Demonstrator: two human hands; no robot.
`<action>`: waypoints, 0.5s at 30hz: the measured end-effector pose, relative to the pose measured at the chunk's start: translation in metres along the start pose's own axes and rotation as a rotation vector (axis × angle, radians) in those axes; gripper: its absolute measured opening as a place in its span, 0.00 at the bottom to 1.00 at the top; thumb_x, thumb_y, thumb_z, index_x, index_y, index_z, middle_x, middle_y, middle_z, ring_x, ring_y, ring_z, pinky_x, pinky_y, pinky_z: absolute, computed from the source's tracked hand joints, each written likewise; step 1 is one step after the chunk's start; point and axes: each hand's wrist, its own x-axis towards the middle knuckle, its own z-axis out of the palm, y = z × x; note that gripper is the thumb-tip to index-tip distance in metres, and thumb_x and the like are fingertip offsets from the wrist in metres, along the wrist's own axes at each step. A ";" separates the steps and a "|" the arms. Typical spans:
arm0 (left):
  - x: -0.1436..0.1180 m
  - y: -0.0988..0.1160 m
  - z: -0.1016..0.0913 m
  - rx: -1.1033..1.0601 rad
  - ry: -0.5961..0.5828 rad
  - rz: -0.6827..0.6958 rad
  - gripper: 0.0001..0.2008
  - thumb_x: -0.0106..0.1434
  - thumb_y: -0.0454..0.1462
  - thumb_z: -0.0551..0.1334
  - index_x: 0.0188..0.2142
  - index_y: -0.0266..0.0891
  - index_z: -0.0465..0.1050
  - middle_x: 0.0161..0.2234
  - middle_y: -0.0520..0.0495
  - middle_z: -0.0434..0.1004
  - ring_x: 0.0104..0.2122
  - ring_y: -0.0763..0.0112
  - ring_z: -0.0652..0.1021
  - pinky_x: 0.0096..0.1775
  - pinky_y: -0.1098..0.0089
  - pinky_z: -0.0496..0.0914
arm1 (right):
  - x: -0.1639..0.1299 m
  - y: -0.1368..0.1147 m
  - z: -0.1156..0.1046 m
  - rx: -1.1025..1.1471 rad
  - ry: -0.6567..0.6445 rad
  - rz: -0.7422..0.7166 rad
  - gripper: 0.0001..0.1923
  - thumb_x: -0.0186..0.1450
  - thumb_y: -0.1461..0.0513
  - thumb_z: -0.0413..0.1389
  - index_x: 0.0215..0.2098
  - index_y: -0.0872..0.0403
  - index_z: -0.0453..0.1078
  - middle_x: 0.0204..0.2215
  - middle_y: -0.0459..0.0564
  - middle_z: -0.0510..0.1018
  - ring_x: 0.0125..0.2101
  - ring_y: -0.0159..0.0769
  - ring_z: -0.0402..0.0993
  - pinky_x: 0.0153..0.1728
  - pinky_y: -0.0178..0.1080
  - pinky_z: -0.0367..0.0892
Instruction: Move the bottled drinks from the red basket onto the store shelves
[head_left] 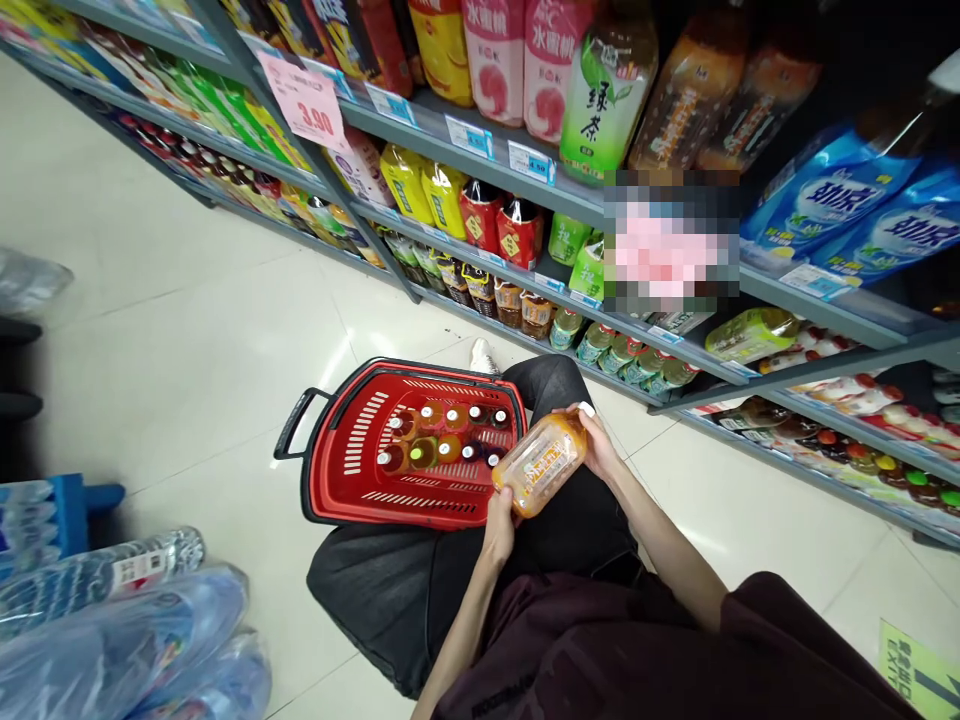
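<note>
An orange drink bottle (538, 463) with a yellow-and-white label lies sideways between my hands, above my knees. My left hand (500, 520) grips its lower end. My right hand (597, 438) holds its upper, cap end. Just to the left, a red shopping basket (339, 470) with a black handle stands on the floor. Several bottles stand upright in its right half. I crouch in front of the drinks shelf.
A store shelf unit (525, 205) full of bottled drinks runs along the right and top, with a pink price tag (307, 100). Shrink-wrapped packs of water bottles (112, 620) lie at the lower left. Pale tiled floor (187, 330) stretches to the left.
</note>
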 end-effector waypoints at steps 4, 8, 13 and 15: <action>-0.008 0.001 -0.001 -0.113 0.000 0.005 0.50 0.55 0.77 0.48 0.39 0.33 0.75 0.18 0.49 0.67 0.16 0.72 0.62 0.20 0.71 0.53 | -0.005 -0.015 0.026 -0.091 -0.098 -0.027 0.20 0.62 0.44 0.69 0.39 0.49 0.76 0.44 0.52 0.86 0.50 0.47 0.81 0.57 0.48 0.73; -0.018 0.000 0.000 -0.343 -0.107 0.057 0.51 0.59 0.74 0.48 0.54 0.30 0.71 0.22 0.46 0.74 0.14 0.74 0.61 0.17 0.72 0.52 | -0.011 -0.037 0.063 -0.135 -0.300 -0.012 0.20 0.64 0.43 0.66 0.40 0.49 0.78 0.48 0.54 0.84 0.53 0.50 0.80 0.60 0.51 0.70; -0.026 -0.003 -0.003 -0.614 -0.166 0.048 0.50 0.60 0.73 0.48 0.61 0.35 0.67 0.29 0.42 0.79 0.11 0.77 0.58 0.14 0.73 0.50 | -0.020 -0.058 0.107 -0.290 -0.547 -0.052 0.22 0.64 0.43 0.66 0.45 0.50 0.79 0.51 0.56 0.83 0.54 0.50 0.79 0.59 0.52 0.69; -0.027 -0.005 -0.007 -0.714 -0.132 0.112 0.44 0.61 0.70 0.55 0.64 0.43 0.65 0.36 0.41 0.81 0.15 0.72 0.66 0.15 0.74 0.54 | -0.024 -0.064 0.121 -0.407 -0.571 -0.073 0.22 0.65 0.44 0.65 0.47 0.50 0.79 0.50 0.56 0.83 0.54 0.48 0.79 0.59 0.49 0.69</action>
